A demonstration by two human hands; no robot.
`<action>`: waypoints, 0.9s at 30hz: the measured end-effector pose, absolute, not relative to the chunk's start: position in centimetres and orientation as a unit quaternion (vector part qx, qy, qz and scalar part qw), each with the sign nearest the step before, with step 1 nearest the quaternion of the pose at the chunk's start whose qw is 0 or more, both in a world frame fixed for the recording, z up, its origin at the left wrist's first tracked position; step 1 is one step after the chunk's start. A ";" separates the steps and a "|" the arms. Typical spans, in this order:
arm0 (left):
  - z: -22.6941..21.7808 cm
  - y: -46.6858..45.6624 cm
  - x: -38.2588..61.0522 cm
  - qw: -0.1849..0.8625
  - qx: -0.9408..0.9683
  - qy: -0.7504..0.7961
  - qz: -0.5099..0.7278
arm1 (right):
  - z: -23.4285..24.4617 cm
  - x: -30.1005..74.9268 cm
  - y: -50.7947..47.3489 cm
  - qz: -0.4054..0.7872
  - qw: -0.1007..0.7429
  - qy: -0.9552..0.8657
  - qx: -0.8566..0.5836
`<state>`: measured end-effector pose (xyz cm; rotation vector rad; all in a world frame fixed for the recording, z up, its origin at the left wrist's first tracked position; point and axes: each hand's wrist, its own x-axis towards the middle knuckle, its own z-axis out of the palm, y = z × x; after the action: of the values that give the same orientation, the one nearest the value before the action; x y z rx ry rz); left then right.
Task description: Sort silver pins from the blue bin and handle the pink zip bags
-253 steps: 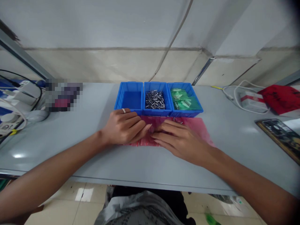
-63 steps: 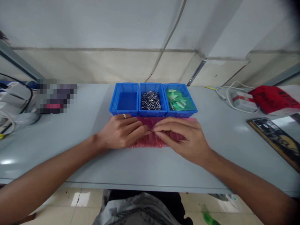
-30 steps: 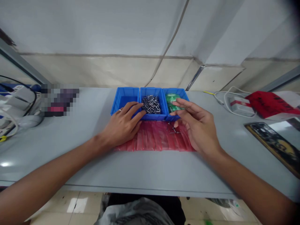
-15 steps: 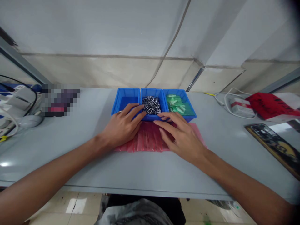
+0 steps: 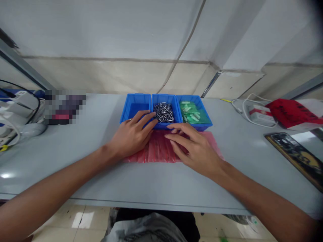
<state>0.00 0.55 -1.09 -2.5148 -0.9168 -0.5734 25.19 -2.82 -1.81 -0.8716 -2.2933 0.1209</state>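
Note:
A fanned row of pink plastic bags [image 5: 158, 151] lies on the grey table in front of three joined blue bins. My left hand [image 5: 131, 136], with a ring on one finger, rests flat on the bags' left end, fingers stretched toward the empty left bin [image 5: 135, 109]. My right hand [image 5: 194, 148] lies flat on the bags' right part, fingers spread and pointing left. The middle bin [image 5: 164, 112] holds several small metal pins. The right bin [image 5: 194, 112] holds green bags. Neither hand grips anything.
A grey table [image 5: 101, 174] runs along a wall. At the left are cables and white devices [image 5: 17, 111]. At the right sit a white box with a cable [image 5: 259, 114], a red bag [image 5: 292, 112] and a dark printed board [image 5: 300, 156].
My right hand came down from near the green bin onto the pink bags and has slid slightly left. My left hand has stayed put on the bags.

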 end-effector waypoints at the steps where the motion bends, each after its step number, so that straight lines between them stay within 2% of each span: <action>1: -1.1 0.6 0.0 0.201 -0.900 -0.327 -0.207 | -1.8 25.2 -2.8 0.050 0.335 -0.880 -0.331; 6: -1.2 0.5 0.0 0.201 -0.900 -0.330 -0.202 | -1.8 25.2 -2.8 0.058 0.329 -0.885 -0.323; 12: -1.3 0.5 0.0 0.200 -0.901 -0.330 -0.196 | -1.8 25.2 -2.8 0.063 0.280 -0.909 -0.301; 27: -1.3 0.4 0.0 0.179 -0.909 -0.340 -0.162 | -1.4 25.0 -3.2 0.006 0.226 -0.933 -0.279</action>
<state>-0.02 0.38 -1.27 -2.5699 -0.9603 -0.4585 24.96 -3.20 -1.44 -0.7700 -2.5733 0.0166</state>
